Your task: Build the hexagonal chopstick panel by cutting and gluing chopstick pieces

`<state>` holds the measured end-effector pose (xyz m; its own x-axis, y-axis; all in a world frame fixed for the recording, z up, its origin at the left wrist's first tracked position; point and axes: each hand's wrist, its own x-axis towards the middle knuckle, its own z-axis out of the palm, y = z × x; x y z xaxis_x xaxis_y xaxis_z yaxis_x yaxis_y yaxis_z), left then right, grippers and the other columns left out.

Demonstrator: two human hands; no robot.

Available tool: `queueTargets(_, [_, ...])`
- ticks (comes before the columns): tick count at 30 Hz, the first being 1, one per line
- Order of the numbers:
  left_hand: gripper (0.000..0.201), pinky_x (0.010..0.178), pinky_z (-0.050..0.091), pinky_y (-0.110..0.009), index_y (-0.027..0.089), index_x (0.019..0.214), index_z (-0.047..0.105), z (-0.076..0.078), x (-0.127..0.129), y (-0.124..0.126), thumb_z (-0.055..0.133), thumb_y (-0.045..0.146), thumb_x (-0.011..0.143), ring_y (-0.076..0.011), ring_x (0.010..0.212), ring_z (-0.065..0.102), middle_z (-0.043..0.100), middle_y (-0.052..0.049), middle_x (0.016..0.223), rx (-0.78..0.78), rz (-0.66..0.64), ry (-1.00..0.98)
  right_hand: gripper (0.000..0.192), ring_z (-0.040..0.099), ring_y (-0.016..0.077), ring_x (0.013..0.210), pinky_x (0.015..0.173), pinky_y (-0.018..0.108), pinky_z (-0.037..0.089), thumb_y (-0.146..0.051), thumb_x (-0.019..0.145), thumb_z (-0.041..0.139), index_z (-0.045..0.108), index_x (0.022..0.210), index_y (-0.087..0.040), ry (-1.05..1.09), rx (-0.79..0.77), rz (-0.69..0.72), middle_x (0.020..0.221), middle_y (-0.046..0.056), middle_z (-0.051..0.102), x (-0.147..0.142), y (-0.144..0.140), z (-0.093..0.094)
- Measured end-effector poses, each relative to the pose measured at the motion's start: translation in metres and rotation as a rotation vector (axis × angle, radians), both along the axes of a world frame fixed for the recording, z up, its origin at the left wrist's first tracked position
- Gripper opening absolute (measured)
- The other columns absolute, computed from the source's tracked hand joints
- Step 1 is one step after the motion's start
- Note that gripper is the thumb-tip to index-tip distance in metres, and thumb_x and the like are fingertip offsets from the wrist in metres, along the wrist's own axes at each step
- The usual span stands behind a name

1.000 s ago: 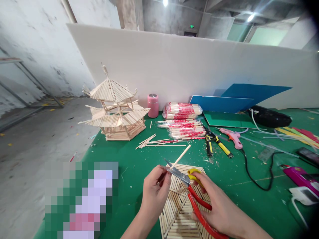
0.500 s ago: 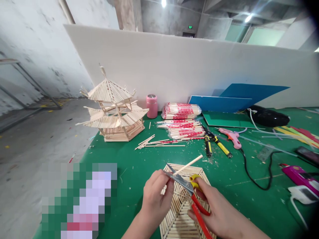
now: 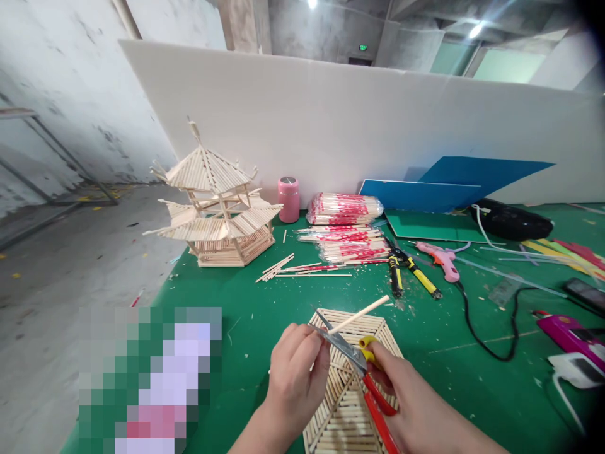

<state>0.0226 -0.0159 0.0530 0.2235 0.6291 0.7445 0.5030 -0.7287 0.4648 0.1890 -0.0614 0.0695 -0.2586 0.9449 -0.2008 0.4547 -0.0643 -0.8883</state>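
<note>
Stick (image 3: 359,313) tilted flatter, shears (image 3: 352,356) biting it

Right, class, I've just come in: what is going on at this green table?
A person is cutting a wooden stick. The left hand pinches one end of it, and the right hand works red-handled shears whose blades sit across the stick. This happens just above a flat panel of glued sticks on the green table. Farther back stand a stick pagoda model, wrapped chopstick bundles, yellow-handled cutters and a pink glue gun.
</note>
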Motion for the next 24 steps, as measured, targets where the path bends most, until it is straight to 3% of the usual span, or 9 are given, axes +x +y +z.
queueTargets(7, [0.018,0.053,0.042,-0.024,0.017,0.069,0.046,-0.001,0.005,-0.004,0.044,0.0,0.075,-0.013,0.06,0.051,0.055,-0.003,0.063,0.026,-0.001,0.023,0.033,0.052,0.0167,0.072,0.067,0.028,0.044,-0.026,0.064,0.062,0.044,0.091,-0.019,-0.145,0.107,0.004,0.083,0.004,0.056,0.01,-0.003,-0.004])
queueTargets(16, [0.019,0.05,0.04,-0.023,0.017,0.065,0.044,-0.007,0.004,-0.005,0.046,0.0,0.074,-0.0119,0.058,0.049,0.057,-0.003,0.063,0.025,-0.001,0.019,0.032,0.053,0.0145,0.069,0.061,0.024,0.043,-0.021,0.067,0.061,0.045,0.095,-0.019,0.023,0.049,0.042,0.083,0.003,0.058,0.003,-0.001,-0.008])
queueTargets(24, [0.017,0.051,0.041,-0.024,0.016,0.072,0.048,-0.007,0.004,-0.007,0.045,0.0,0.073,-0.0129,0.059,0.05,0.057,-0.004,0.065,0.028,-0.003,0.023,0.032,0.049,0.0183,0.079,0.072,0.029,0.043,-0.024,0.065,0.063,0.045,0.092,-0.019,-0.119,0.177,0.022,0.087,0.004,0.052,0.009,0.007,-0.01])
